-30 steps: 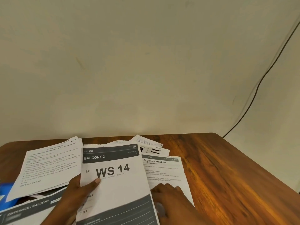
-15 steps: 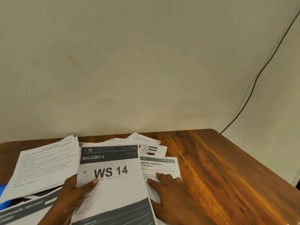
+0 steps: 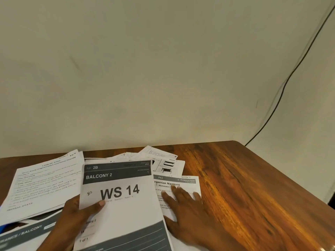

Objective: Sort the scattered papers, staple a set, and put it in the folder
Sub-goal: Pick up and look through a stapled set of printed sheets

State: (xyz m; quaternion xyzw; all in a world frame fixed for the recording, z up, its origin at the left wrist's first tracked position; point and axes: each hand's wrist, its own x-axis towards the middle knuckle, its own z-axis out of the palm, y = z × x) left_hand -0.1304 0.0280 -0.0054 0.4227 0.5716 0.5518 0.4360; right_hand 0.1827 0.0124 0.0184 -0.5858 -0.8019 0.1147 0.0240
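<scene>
Scattered printed papers cover the left half of a wooden table (image 3: 253, 187). My left hand (image 3: 76, 216) grips the left edge of a "WS 14 / BALCONY 2" sheet (image 3: 123, 211), thumb on top. My right hand (image 3: 188, 211) lies flat, fingers spread, on an "Organize Napkins" sheet (image 3: 184, 182) just right of it. A text sheet (image 3: 43, 183) lies at the left, a sheet with drawings (image 3: 168, 165) at the back. A sliver of blue (image 3: 2, 228), possibly the folder, shows at the left edge. No stapler is in view.
An "ENTRANCE / BALCONY" sheet (image 3: 27, 234) lies at the bottom left under the others. The table stands against a plain wall (image 3: 145, 69). A black cable (image 3: 290, 77) runs down the wall at the right, behind the table's back corner.
My right hand has slid forward over the "Organize Napkins" sheet, and that sheet has shifted. My left hand keeps its hold on the "WS 14" sheet.
</scene>
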